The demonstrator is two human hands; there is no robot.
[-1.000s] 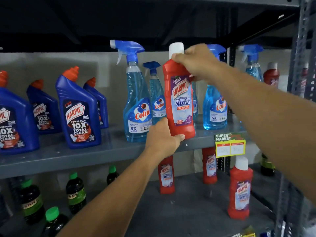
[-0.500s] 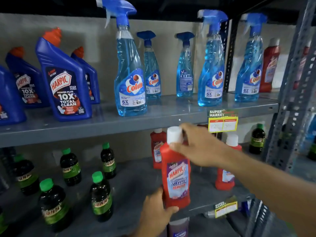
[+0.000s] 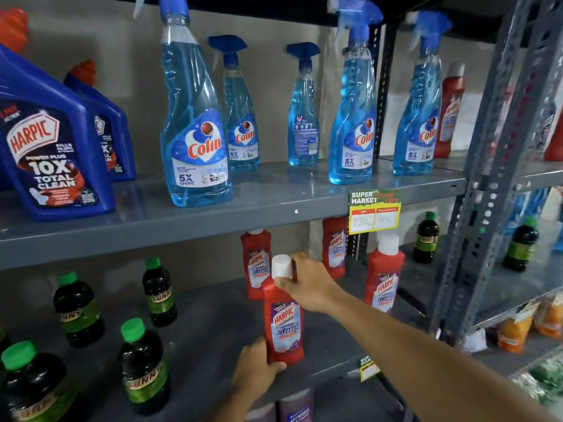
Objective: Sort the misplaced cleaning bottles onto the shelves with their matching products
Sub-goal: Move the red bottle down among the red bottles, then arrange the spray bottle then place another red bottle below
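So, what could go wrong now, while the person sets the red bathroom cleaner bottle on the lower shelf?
1. The red Harpic bottle stands near the front edge of the lower shelf; if released carelessly, it may tip off.
2. The right hand grips only near the white cap, while the left hand steadies the base; letting go below first could make it lean.
3. The right forearm passes close to another red bottle and may knock it.
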